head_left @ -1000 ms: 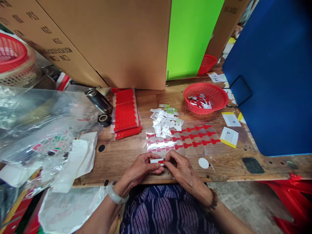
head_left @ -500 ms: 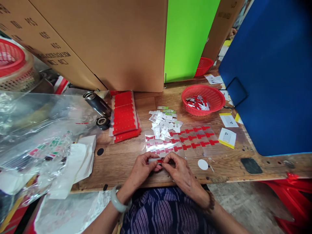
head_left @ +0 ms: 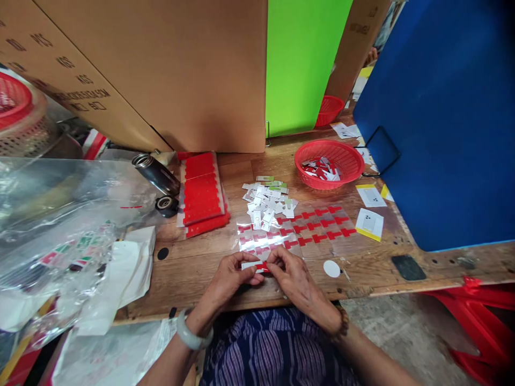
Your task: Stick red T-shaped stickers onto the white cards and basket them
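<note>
Near the table's front edge, my left hand (head_left: 232, 276) pinches a small white card (head_left: 250, 265). My right hand (head_left: 290, 272) is closed on a red sticker (head_left: 262, 266) that lies against the card's right end. Just beyond my fingers is a clear sheet with rows of red T-shaped stickers (head_left: 314, 226). A loose pile of white cards (head_left: 263, 201) partly covers its back left part. Behind the sheet, a red basket (head_left: 350, 163) holds white and red pieces.
Stacked red sticker sheets (head_left: 203, 193), a dark flask (head_left: 157, 174) and its cap (head_left: 166, 206) stand left of the pile. Plastic bags (head_left: 72, 214) cover the far left. A blue panel (head_left: 442, 123) rises at right, beside printed cards (head_left: 369, 224) and a white disc (head_left: 332, 268).
The view has shifted slightly. My hands remain together, and more of the white card and red sticker shows between my fingers.
</note>
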Demonstrator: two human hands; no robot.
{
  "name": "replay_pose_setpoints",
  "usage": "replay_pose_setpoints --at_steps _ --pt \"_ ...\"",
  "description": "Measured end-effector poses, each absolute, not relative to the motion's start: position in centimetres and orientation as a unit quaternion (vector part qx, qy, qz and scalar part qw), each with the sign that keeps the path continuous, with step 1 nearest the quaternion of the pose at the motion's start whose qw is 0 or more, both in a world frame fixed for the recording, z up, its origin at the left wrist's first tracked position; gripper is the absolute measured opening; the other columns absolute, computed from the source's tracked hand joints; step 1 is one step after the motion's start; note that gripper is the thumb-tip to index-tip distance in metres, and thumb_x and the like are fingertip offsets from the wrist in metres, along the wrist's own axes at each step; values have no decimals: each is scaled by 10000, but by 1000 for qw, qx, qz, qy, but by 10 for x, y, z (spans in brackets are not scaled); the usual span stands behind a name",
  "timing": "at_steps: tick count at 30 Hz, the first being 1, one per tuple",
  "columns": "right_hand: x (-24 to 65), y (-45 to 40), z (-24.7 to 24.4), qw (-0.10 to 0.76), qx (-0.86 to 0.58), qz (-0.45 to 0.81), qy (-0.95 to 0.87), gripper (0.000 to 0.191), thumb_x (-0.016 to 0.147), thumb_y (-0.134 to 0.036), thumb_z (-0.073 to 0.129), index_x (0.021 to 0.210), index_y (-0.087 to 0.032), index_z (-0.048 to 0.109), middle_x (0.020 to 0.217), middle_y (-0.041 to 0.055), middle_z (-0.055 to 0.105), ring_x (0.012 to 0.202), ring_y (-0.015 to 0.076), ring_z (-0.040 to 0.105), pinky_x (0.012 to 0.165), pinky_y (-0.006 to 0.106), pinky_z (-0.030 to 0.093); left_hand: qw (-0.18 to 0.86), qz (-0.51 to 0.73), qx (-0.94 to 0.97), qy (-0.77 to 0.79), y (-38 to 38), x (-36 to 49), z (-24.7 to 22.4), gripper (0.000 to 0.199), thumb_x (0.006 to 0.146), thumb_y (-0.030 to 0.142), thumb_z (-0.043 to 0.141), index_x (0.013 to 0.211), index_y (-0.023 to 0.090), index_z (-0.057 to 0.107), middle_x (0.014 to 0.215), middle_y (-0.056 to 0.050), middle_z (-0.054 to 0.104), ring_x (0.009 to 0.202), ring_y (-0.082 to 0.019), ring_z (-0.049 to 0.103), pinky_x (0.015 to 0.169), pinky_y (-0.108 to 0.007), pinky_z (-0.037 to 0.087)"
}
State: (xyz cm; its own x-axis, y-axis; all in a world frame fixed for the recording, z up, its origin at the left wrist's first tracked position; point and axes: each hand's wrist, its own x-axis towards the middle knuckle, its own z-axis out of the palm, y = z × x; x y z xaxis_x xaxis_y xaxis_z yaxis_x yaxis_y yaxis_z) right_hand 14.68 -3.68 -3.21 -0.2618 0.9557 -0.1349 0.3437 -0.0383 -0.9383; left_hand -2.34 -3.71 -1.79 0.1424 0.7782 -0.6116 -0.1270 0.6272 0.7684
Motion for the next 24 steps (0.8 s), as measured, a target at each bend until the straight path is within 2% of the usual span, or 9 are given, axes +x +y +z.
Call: replay_pose_setpoints --at_steps 17,24 --pt "143 -43 -28 309 -532 425 -664 119 877 -130 439 791 -207 469 786 -14 539 728 145 493 685 273 363 696 338 286 565 -39 -20 -18 435 573 301 818 890 123 580 620 -58 722 561 -155 682 580 -215 509" --pt "149 -39 -37 325 -523 405 -676 90 860 -135 493 808 -208 506 815 -6 540 756 149 518 710 280 397 677 343 288 584 -41 -17 -19 490 552 343 825 907 119 572 617 -72 725 561 -172 691 600 -237 525"
